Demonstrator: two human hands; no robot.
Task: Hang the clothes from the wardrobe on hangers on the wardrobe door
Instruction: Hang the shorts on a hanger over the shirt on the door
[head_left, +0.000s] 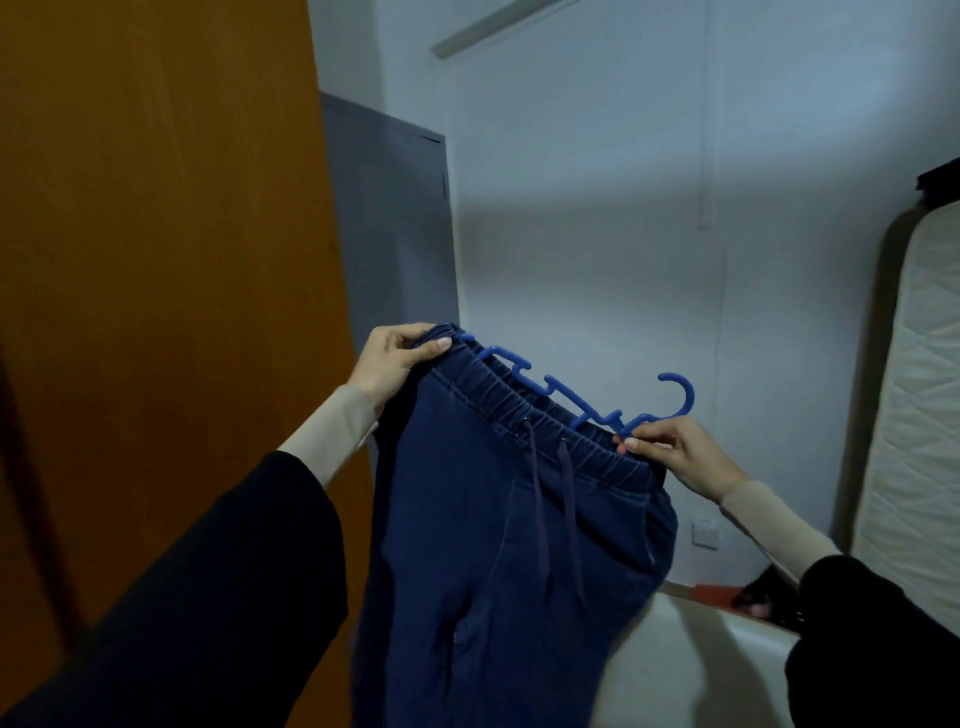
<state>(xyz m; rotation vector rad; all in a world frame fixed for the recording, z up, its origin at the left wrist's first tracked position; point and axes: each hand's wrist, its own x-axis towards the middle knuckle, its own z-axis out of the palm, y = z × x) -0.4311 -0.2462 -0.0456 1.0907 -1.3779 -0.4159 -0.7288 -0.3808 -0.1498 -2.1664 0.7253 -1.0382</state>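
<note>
Head view: the left hand (390, 358) is pinching one end of the waistband of the navy trousers (514, 525), and the right hand (675, 457) is pinching the other end together w/ the blue hanger (597, 402) — prob. stretching the elastic over the hanger's arms. The legs are hanging free, and the hook is pointing up, clear of the fabric. The wardrobe door (171, 260) is standing just left — not yet hung.

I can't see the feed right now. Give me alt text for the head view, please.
Two hands hold up dark blue drawstring trousers by the waistband on a blue plastic hanger: the left hand grips one end, the right hand pinches the other near the hook. An orange-brown wooden door stands at left, a mattress leans at right.
</note>
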